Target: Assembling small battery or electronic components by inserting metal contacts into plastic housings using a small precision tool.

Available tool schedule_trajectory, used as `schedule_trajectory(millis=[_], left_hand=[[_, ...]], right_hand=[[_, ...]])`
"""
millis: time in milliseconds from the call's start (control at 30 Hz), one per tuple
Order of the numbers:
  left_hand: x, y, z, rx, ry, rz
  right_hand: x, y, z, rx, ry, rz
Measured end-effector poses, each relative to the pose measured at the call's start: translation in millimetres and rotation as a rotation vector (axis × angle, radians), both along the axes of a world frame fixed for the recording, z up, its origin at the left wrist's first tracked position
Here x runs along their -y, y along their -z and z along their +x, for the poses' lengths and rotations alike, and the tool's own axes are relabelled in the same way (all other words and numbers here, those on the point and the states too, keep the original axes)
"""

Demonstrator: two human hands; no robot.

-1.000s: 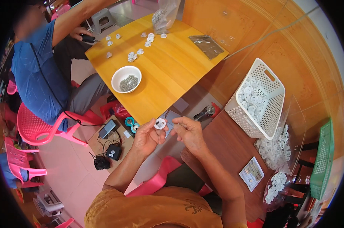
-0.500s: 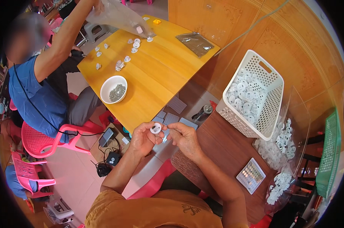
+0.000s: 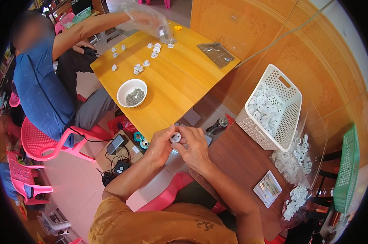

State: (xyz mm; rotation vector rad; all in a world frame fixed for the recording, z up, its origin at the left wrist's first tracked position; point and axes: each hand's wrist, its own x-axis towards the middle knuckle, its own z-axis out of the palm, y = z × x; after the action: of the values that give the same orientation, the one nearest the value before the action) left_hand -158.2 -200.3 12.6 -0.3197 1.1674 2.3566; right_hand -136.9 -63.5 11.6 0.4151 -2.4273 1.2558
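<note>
In front of my chest, a small round white plastic part (image 3: 176,137) with dark openings in its face is held between both hands. My left hand (image 3: 160,145) pinches it from the left with closed fingers. From the right, my right hand (image 3: 195,149) closes its thumb and fingers on the part's edge. Fingers partly cover the piece, so its underside is hidden. Beyond my hands, a white bowl (image 3: 122,97) of small metal pieces stands on the yellow table (image 3: 171,81).
Several white parts (image 3: 138,69) lie on that table. A co-worker in blue (image 3: 45,85) reaches a hand into a clear plastic bag (image 3: 151,24). To my right, a brown table (image 3: 237,162) bears a white basket (image 3: 290,114) of parts, a numbered-key calculator-like pad (image 3: 268,189) and bagged pieces (image 3: 300,156).
My right hand has come in against the white part, and both hands are closer together. The co-worker's raised arm has lowered, with the hand now in the bag. The view has shifted slightly.
</note>
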Motion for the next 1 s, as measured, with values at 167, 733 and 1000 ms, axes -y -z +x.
schedule_trajectory(millis=[167, 733, 1000], left_hand=[[7, 4, 2, -0.044, -0.044, 0.025], [28, -9, 0, -0.028, 0.099, 0.253], [33, 8, 4, -0.037, -0.046, 0.163]], right_hand=[[6, 9, 0, 0.053, 0.026, 0.029], [7, 2, 1, 0.11, 0.027, -0.139], [11, -2, -4, 0.262, -0.105, -0.205]])
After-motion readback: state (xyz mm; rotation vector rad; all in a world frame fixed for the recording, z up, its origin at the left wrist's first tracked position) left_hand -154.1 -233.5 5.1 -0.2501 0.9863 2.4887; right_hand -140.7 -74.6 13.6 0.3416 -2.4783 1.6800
